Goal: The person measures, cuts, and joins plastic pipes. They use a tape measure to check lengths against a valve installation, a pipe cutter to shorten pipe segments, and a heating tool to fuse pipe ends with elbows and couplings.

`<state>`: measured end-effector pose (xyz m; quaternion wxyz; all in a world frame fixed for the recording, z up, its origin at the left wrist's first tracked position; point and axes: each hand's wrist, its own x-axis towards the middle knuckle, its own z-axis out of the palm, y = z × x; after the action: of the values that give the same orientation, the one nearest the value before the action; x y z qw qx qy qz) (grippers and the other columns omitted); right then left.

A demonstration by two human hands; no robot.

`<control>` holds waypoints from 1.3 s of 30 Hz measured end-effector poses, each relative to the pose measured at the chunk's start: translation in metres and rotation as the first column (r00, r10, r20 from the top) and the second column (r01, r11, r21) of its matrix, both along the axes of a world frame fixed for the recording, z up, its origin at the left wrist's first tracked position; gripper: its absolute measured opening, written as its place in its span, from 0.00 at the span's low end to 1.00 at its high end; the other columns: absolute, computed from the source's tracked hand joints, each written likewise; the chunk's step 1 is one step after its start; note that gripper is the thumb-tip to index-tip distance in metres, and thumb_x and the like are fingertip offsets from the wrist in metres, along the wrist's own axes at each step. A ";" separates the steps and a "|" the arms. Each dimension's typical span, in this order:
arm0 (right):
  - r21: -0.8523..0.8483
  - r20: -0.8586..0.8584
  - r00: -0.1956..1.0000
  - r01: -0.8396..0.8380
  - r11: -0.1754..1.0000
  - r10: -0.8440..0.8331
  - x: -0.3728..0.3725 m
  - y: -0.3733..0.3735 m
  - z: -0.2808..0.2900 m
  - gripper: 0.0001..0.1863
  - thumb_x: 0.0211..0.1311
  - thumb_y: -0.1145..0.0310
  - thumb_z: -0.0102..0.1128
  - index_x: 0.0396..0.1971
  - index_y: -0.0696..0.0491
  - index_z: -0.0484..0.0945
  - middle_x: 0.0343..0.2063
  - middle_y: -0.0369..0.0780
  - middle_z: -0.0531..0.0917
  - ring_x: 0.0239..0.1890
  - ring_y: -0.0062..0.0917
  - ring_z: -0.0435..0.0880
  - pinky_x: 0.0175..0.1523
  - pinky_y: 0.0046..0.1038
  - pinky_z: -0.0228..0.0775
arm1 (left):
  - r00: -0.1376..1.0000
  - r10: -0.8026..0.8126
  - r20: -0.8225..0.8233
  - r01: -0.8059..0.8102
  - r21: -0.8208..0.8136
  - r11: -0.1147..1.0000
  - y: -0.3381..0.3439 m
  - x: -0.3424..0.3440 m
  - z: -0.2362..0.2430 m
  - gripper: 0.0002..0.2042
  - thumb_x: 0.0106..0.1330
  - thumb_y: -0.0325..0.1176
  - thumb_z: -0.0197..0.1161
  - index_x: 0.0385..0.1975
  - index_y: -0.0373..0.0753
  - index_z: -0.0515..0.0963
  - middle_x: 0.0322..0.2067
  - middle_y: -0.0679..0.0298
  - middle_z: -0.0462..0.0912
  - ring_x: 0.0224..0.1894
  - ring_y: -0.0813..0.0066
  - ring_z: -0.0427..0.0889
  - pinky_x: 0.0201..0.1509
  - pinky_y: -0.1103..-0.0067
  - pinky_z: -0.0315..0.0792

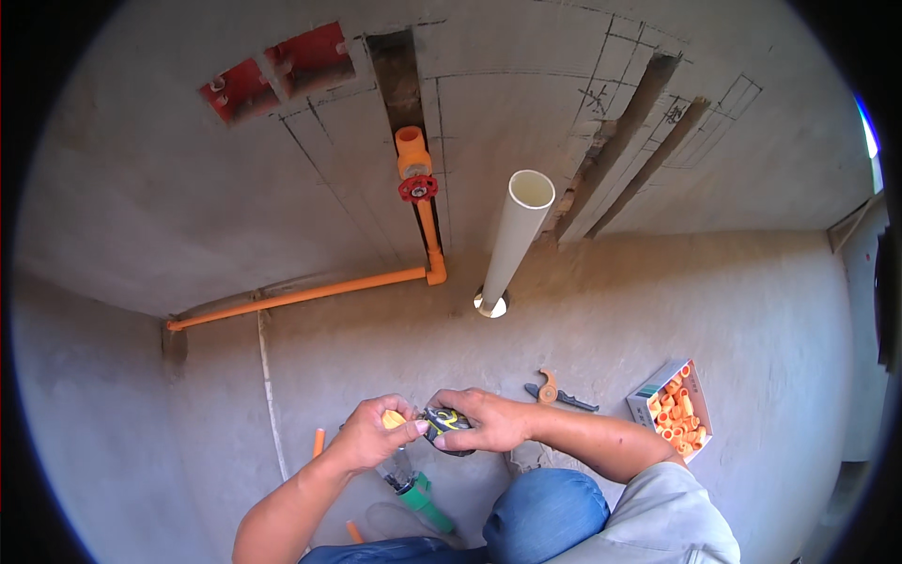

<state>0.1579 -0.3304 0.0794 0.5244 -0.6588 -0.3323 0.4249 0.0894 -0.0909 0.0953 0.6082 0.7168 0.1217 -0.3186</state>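
Note:
In front of my bent knee, both hands are raised close together. My left hand (365, 436) is closed around a small yellow-orange piece (393, 419) that looks like a pipe fitting; the fingers cover part of it. A black and yellow tape measure (447, 428) is gripped in my right hand (490, 420), its near end touching or almost touching the left fingertips. Whether any blade is drawn out I cannot tell. Below my left hand, a green-handled tool (420, 496) with a metal front part lies on the floor, partly hidden.
A pipe cutter (561, 395) and a box (645, 406) of orange fittings lie to the right. A white pipe (515, 242) stands upright from a floor hole. Orange piping (310, 295) with a red valve handle (418, 188) runs along the grooved wall. An orange pipe piece (318, 442) is beside my left forearm.

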 end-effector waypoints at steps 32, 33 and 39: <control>0.038 -0.715 0.627 0.477 0.878 -0.310 0.050 -0.035 0.101 0.16 0.71 0.68 0.50 0.42 0.68 0.76 0.30 0.54 0.85 0.29 0.39 0.88 0.36 0.35 0.83 | 0.804 0.496 0.328 -0.364 -0.387 0.847 -0.043 0.182 0.138 0.15 0.76 0.34 0.53 0.56 0.31 0.70 0.49 0.49 0.80 0.56 0.62 0.80 0.62 0.72 0.78; 0.036 -0.741 0.603 0.475 0.879 -0.295 0.049 -0.033 0.102 0.16 0.71 0.68 0.50 0.42 0.68 0.76 0.30 0.54 0.85 0.29 0.39 0.88 0.37 0.36 0.83 | 0.804 0.497 0.327 -0.370 -0.379 0.848 -0.045 0.185 0.137 0.15 0.76 0.34 0.53 0.56 0.31 0.70 0.49 0.49 0.80 0.56 0.62 0.80 0.62 0.72 0.78; 0.088 -0.823 0.534 0.456 0.886 -0.194 0.047 -0.030 0.106 0.17 0.70 0.67 0.50 0.43 0.69 0.76 0.31 0.55 0.85 0.30 0.41 0.88 0.38 0.37 0.83 | 0.813 0.478 0.332 -0.302 -0.461 0.834 -0.060 0.196 0.118 0.18 0.77 0.35 0.52 0.56 0.26 0.70 0.52 0.49 0.79 0.56 0.60 0.80 0.63 0.69 0.76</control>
<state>0.2050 -0.3600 0.1853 0.7776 -0.3651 0.0073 0.5118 0.2857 -0.1505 0.2136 0.8020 0.5928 0.0651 -0.0338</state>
